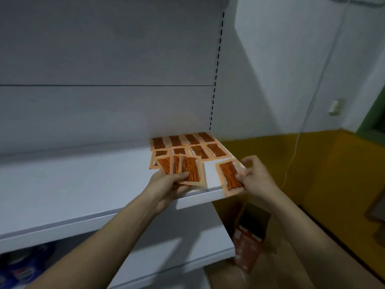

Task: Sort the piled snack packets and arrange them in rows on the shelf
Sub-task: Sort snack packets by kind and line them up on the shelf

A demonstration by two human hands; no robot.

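Left hand (166,184) grips fanned orange flat snack packets (190,171); right hand (255,177) pinches single orange packet (230,177) at white metal shelf (83,184) front edge.

Both forearms (100,243) bare, no sleeves, hands ungloved.

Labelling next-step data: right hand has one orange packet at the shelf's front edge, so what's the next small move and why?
Probably lay the single orange snack packet in the right hand flat at the right end of the white shelf, starting a third row. Two rows of four already lie behind it, that spot looks bare, and the left hand holds a fan of spare packets.
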